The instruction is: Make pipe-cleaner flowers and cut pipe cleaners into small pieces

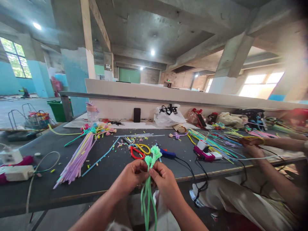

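Observation:
Both my hands pinch a bunch of light green pipe cleaners (pixel 149 195) just over the near edge of a dark worktable (pixel 101 179). My left hand (pixel 131 175) and my right hand (pixel 163 179) meet at the bunch's upper part, fingers closed on it. Looped green tips (pixel 154 153) stick up above my fingers, and the long stems hang down between my forearms. Red and yellow scissors (pixel 139 150) lie on the table just beyond my hands.
A sheaf of lilac pipe cleaners (pixel 77 158) lies left of my hands. A glue gun (pixel 204 150) with black cables sits right of centre. Another person's hands (pixel 251 146) work at the right. A white bag (pixel 168 116), a phone (pixel 137 115) and a bottle (pixel 92 113) stand at the back.

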The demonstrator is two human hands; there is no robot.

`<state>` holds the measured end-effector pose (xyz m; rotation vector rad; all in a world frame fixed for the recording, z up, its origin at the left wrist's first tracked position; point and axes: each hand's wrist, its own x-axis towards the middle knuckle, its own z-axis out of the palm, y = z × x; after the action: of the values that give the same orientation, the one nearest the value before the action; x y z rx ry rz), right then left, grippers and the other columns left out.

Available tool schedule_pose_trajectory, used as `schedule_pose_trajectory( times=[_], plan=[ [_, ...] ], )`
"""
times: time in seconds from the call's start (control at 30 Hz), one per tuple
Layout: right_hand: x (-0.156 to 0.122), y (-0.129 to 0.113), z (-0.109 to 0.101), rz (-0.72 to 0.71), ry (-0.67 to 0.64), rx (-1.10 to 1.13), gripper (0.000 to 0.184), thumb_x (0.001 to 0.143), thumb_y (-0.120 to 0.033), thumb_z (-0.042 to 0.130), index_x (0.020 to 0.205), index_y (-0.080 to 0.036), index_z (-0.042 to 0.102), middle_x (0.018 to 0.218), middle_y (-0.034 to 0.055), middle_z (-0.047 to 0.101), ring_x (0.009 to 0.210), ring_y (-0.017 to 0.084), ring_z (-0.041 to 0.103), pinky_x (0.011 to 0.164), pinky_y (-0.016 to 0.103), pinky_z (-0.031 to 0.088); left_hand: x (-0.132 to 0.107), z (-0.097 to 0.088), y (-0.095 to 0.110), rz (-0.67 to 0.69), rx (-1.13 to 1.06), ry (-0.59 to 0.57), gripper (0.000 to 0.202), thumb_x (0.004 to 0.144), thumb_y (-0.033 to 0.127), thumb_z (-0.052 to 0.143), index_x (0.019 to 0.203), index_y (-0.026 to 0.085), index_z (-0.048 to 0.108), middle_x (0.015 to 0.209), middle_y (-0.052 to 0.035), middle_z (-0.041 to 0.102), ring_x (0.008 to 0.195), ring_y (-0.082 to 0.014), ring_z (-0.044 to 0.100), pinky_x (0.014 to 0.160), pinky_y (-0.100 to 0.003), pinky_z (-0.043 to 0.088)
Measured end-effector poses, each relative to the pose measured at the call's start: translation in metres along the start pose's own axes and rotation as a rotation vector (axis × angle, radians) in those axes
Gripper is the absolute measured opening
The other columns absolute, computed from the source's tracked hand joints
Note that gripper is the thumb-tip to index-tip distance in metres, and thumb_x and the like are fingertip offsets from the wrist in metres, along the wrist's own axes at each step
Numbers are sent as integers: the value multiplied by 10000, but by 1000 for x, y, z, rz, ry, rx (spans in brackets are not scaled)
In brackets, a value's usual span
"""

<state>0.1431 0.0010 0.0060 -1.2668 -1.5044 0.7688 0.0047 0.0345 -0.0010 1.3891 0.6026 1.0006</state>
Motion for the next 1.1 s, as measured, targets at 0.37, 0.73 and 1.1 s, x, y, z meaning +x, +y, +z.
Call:
schedule_pose_trajectory(
  times=[0.37, 0.73, 1.1],
  plan=[
    [0, -6, 3, 57, -76, 232, 217, 710, -384, 543, 647, -183, 490, 532, -55, 419, 429, 86, 385, 414, 207, 319, -1, -5, -8, -27, -100, -104, 335, 615, 401, 710, 732, 132, 548, 646, -3, 568, 570, -100, 510, 591, -234, 396],
    [1, -8, -7, 26, -68, 3, 223, 717, -296, 524, 554, -191, 414, 495, -54, 386, 461, 90, 379, 455, 204, 315, -7, -12, 25, 74, 446, 217, 81, 645, 215, 585, 597, 153, 562, 569, 33, 514, 585, -115, 455, 583, -222, 342],
    [2, -15, -4, -68, 13, -49, 196, 650, -258, 556, 509, -174, 449, 505, -53, 370, 526, 99, 349, 509, 208, 291, -13, 4, 17, -65, 79, 40, 151, 681, 282, 585, 670, 137, 544, 550, 43, 448, 505, -71, 380, 509, -198, 304]
  ],
)
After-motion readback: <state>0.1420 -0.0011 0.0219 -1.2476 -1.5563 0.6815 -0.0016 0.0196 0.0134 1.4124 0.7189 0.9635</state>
